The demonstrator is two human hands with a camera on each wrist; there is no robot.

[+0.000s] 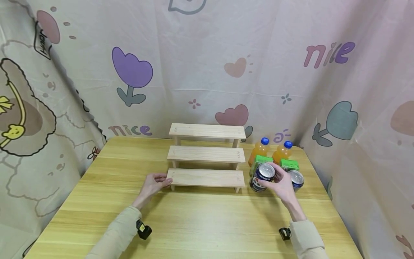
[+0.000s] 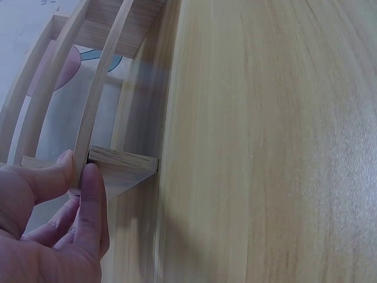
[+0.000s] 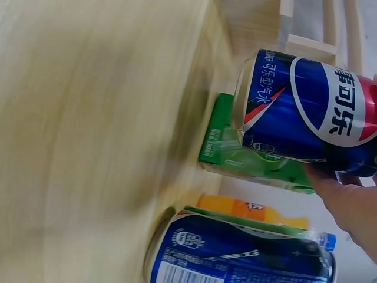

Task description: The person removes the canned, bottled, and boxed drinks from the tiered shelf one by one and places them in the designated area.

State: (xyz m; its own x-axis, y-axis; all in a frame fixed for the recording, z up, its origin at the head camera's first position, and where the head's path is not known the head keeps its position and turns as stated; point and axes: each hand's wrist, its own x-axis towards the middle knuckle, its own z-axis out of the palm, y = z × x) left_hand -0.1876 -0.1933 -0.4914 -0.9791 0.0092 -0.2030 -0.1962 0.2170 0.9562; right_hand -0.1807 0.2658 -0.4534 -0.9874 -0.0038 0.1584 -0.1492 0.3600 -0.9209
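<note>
A three-tier wooden rack (image 1: 207, 177) stands at the middle of the table. My left hand (image 1: 153, 185) pinches the left end of its lowest board; in the left wrist view, thumb and fingers lie on either face of that board (image 2: 97, 100). To the right of the rack, my right hand (image 1: 282, 185) grips a blue soda can (image 1: 258, 181), thumb in front. The right wrist view shows this can (image 3: 318, 112) close to the table, its base tilted slightly. A second blue soda can (image 1: 296, 178) stands to the right of that hand.
Behind the cans stand two green drink cartons (image 1: 289, 164), one partly hidden by the held can. Farther back are two orange juice bottles (image 1: 260, 148) with blue caps. A printed curtain (image 1: 194, 72) hangs behind the wooden table (image 1: 207, 223) and along both sides.
</note>
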